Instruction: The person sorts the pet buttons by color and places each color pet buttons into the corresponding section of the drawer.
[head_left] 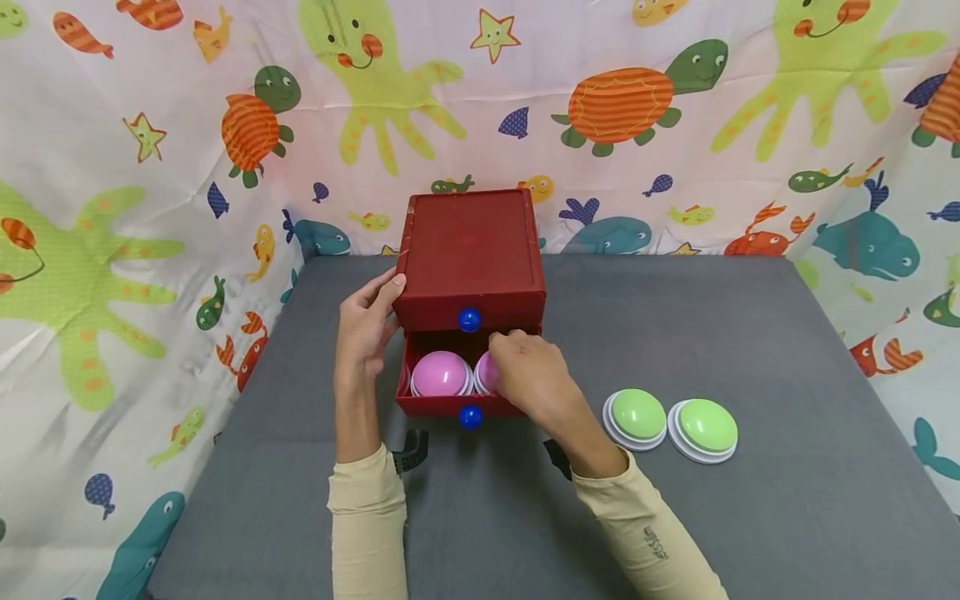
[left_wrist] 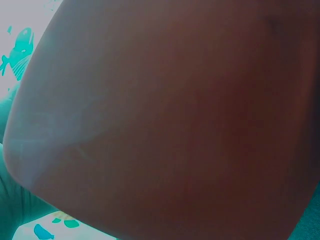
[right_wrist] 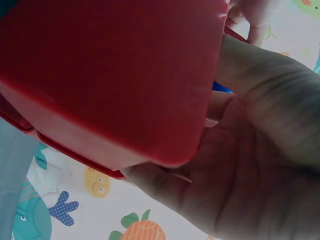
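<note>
A red two-drawer box [head_left: 474,246] stands at the back middle of the table, its lower drawer [head_left: 431,407] pulled out. My left hand [head_left: 365,325] holds the box's left side, thumb near the front corner. Inside the drawer sits a pink push light [head_left: 440,374] with a white rim. Beside it is a second pink push light [head_left: 487,372], mostly covered by my right hand [head_left: 531,371], whose fingers curl down over it. The fingertips are hidden. In the right wrist view, the thumb [right_wrist: 280,95] reaches past the red drawer wall [right_wrist: 125,85].
Two green push lights, one [head_left: 637,415] beside the other [head_left: 703,427], lie on the grey table [head_left: 750,333] to the right. Blue round knobs mark the upper [head_left: 469,320] and lower [head_left: 470,417] drawers. A sea-animal curtain [head_left: 465,50] hangs behind and at both sides.
</note>
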